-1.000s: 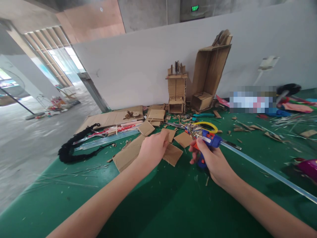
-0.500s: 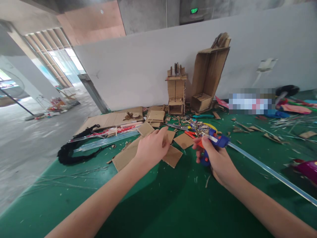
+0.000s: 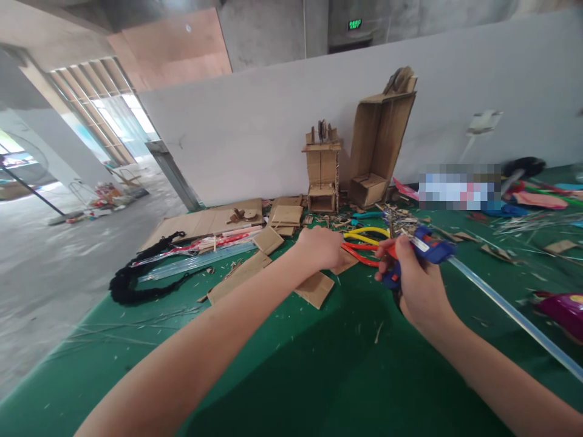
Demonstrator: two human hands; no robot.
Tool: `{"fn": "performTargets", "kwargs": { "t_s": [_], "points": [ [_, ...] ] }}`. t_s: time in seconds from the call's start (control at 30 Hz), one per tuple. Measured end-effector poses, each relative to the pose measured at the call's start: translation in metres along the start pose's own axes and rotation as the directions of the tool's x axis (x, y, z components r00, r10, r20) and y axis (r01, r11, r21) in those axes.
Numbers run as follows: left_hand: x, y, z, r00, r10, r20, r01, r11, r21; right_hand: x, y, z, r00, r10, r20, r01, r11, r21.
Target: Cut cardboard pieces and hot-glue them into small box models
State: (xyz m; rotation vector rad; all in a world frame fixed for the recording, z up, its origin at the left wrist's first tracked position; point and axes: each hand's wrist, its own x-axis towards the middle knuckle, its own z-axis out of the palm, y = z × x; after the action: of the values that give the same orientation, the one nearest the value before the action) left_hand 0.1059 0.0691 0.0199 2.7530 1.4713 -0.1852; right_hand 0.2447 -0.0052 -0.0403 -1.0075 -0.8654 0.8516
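My left hand (image 3: 321,246) reaches forward over the green table (image 3: 319,364), its back toward me and its fingers hidden. It lies over a small brown cardboard piece (image 3: 347,263) whose corner shows beneath it. Another cardboard square (image 3: 315,289) lies just nearer me. My right hand (image 3: 416,288) grips a blue glue gun (image 3: 430,249) with a long clear glue stick (image 3: 510,309) trailing back to the right. The gun's nozzle is close to orange-handled pliers (image 3: 359,254) and yellow-handled pliers (image 3: 371,232), between the two hands.
A small cardboard tower model (image 3: 322,170) and a tall open cardboard box (image 3: 380,145) stand against the white partition. Flat cardboard sheets (image 3: 204,218), clear glue sticks (image 3: 195,261) and a black cord (image 3: 136,279) lie left. A purple object (image 3: 565,306) sits right. The table edge runs along the left.
My left hand has moved forward and right, off one cardboard piece and onto the piece near the pliers. My right hand has lifted the glue gun and shifted it right.
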Motion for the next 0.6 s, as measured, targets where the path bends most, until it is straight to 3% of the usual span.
{"fn": "performTargets", "kwargs": {
  "t_s": [0.1,0.3,0.37,0.43,0.5,0.6],
  "points": [
    [0.015,0.015,0.01,0.997,-0.006,0.079,0.0,0.997,0.077,0.001,0.004,0.0,1.0,-0.001,-0.003,0.001,1.0,-0.001],
    [0.017,0.019,0.013,0.996,-0.002,0.094,-0.005,0.998,0.067,-0.003,0.007,0.002,1.0,-0.016,0.012,0.016,0.999,-0.047],
    [0.006,0.017,0.007,0.999,0.019,0.042,-0.021,0.998,0.06,-0.004,0.004,0.003,0.999,-0.035,0.008,0.035,0.999,-0.032],
    [-0.009,0.012,-0.001,0.995,0.061,-0.079,-0.058,0.998,0.036,-0.005,-0.001,0.004,0.997,-0.074,-0.015,0.074,0.997,0.0],
    [-0.027,0.001,-0.01,0.98,0.097,-0.173,-0.109,0.992,-0.064,-0.005,-0.006,0.004,0.992,-0.113,-0.053,0.114,0.993,0.031],
    [-0.051,-0.024,-0.022,0.966,0.024,-0.259,-0.144,0.878,-0.456,-0.006,-0.008,0.003,0.989,-0.124,-0.079,0.129,0.99,0.062]
  ]
}}
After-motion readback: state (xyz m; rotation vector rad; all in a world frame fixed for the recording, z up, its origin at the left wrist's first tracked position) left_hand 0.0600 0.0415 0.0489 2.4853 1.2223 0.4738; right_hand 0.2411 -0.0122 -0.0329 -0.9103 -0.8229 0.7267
